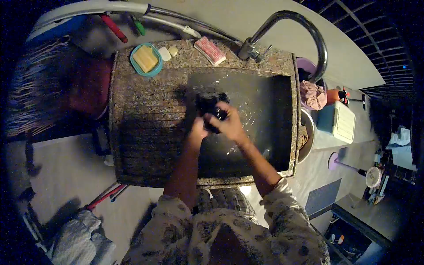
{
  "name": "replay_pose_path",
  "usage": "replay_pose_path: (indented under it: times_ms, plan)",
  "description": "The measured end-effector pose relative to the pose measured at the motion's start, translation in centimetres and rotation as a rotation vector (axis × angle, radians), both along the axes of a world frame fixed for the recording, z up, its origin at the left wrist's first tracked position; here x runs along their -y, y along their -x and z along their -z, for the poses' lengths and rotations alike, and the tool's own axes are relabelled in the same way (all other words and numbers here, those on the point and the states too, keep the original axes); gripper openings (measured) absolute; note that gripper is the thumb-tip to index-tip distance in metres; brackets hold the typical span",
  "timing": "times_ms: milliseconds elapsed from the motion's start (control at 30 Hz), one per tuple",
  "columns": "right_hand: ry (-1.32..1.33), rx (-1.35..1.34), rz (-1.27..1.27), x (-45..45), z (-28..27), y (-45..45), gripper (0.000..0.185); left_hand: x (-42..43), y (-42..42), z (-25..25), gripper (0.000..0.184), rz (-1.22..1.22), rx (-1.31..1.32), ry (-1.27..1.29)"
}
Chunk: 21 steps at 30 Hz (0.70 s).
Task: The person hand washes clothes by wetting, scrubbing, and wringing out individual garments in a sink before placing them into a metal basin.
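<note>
A dark, wet cloth (211, 102) is bunched between my hands over the left part of the water-filled basin (265, 115). My left hand (199, 128) closes on its lower left side. To the right, my right hand (229, 123) grips the same cloth with bent fingers. Part of the cloth hangs beyond my fingers toward the ribbed stone washboard (150, 115). Both hands are slightly blurred, and the cloth's shape is hard to make out.
Along the back rim lie a yellow soap bar (145, 59) in a teal dish, small soap pieces (165, 54) and a pink sponge (210, 51). A curved faucet (282, 15) arches over the right back corner. Right of the basin stand a metal bowl (309, 137) and a lidded box (344, 123).
</note>
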State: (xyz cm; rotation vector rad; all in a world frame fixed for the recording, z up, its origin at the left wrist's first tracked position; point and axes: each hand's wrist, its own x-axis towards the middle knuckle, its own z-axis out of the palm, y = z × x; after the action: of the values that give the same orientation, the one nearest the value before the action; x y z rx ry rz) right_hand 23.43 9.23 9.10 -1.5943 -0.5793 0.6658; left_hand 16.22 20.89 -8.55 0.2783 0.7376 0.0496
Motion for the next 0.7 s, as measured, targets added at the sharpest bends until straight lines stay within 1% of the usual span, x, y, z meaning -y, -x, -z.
replay_pose_path:
  times_ms: [33, 100, 133, 167, 233, 333, 367, 433, 467, 500, 533, 567, 600, 633, 667, 700]
  plan:
    - [-0.031, 0.090, -0.035, -0.5, -1.8, 1.3, 0.017, -0.1, -0.2, -1.4, 0.051, 0.031, 0.008, 0.006]
    - [-0.047, 0.322, 0.018, -1.2, -2.5, 4.3, 0.020, -0.1, -0.4, -4.2, 0.053, 0.092, 0.026, 0.002]
    - [-0.020, 0.336, 0.080, -1.6, -4.9, 5.4, 0.023, -0.4, -0.2, -5.6, 0.054, 0.120, 0.031, -0.004]
    - [0.028, 0.373, 0.135, -1.8, -5.0, 6.3, 0.024, -0.5, -0.1, -6.8, 0.056, 0.141, 0.034, -0.017]
    - [0.123, 0.420, 0.195, -2.2, -4.3, 7.9, 0.027, -0.6, -0.1, -8.9, 0.058, 0.171, 0.026, -0.056]
    - [0.315, 0.636, 0.261, -2.8, -1.2, 8.0, 0.038, -0.5, -0.1, -11.2, 0.062, 0.197, -0.011, -0.134]
    - [0.329, 0.608, 0.277, -2.6, -0.7, 7.4, 0.039, -0.3, -0.1, -12.0, 0.063, 0.196, -0.036, -0.177]
    - [0.362, 0.545, 0.303, -1.9, 0.8, 5.1, 0.039, 0.5, 0.2, -13.5, 0.066, 0.190, -0.132, -0.331]
    - [0.448, 0.643, 0.327, -1.6, 2.4, 4.1, 0.040, 0.9, 0.5, -14.3, 0.067, 0.189, -0.192, -0.433]
    - [0.489, 0.533, 0.404, -1.2, 3.8, 3.1, 0.042, 1.2, 0.6, -15.1, 0.068, 0.207, -0.284, -0.584]
    - [0.549, 0.388, 0.451, -0.4, 3.6, 1.6, 0.045, 1.3, 1.3, -15.4, 0.070, 0.242, -0.385, -0.740]
    - [0.534, 0.216, 0.574, 0.8, 6.4, -0.2, 0.048, 1.8, 2.3, -15.1, 0.071, 0.283, -0.490, -0.890]
    - [0.541, 0.033, 0.696, 2.1, 7.4, -1.8, 0.054, 2.0, 2.7, -12.4, 0.070, 0.341, -0.600, -1.080]
    - [0.346, 0.036, 0.714, 3.7, 11.6, -2.8, 0.055, 2.3, 3.3, -9.7, 0.070, 0.402, -0.713, -1.265]
    - [0.363, -0.101, 0.736, 5.0, 12.8, -3.4, 0.056, 2.3, 4.2, -9.2, 0.068, 0.379, -0.681, -1.352]
    - [0.218, -0.191, 0.734, 7.7, 18.5, -4.9, 0.058, 2.4, 5.2, -8.6, 0.067, 0.356, -0.651, -1.440]
